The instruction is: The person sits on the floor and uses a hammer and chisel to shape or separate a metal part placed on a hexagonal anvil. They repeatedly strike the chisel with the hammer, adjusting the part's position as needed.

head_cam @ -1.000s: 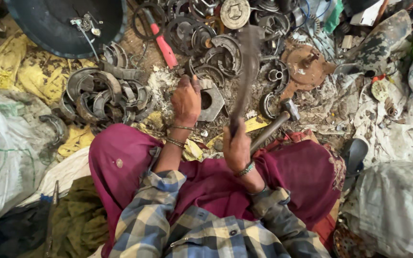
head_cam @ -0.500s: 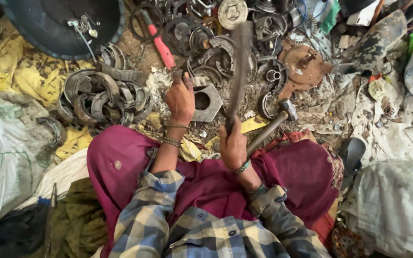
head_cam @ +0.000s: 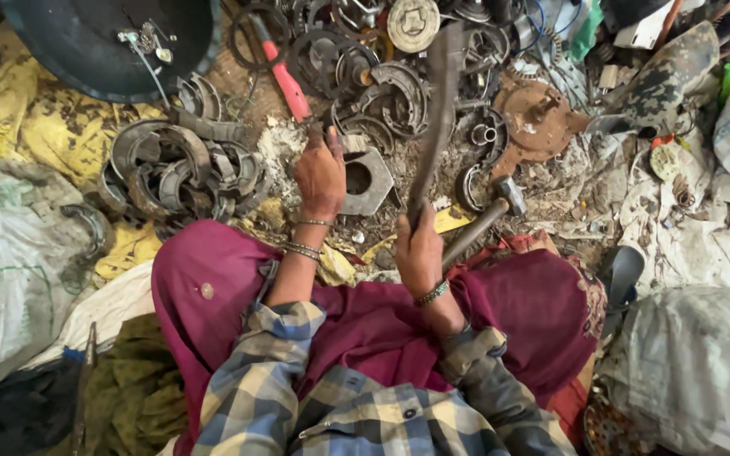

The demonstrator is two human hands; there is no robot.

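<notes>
My right hand [head_cam: 418, 253] grips the lower end of a long dark metal bar [head_cam: 437, 110], which stands raised and blurred over the scrap. My left hand [head_cam: 321, 173] reaches forward with its fingers closed around a small dark metal piece [head_cam: 321, 135], just left of a grey hexagonal plate with a round hole [head_cam: 379, 196]. Bangles sit on both wrists. A maroon cloth [head_cam: 382, 321] covers my lap, and my sleeves are plaid.
A hammer [head_cam: 487, 221] lies right of my right hand. Curved metal shoes [head_cam: 179, 165] are piled at the left. A red-handled tool [head_cam: 285, 80], a black tyre [head_cam: 103, 42] and a rusty round part [head_cam: 538, 118] lie beyond. White sacks [head_cam: 2, 270] [head_cam: 694, 363] flank me.
The raised bar has shifted slightly left and stays blurred. My left hand has edged a little to the left near the hexagonal plate.
</notes>
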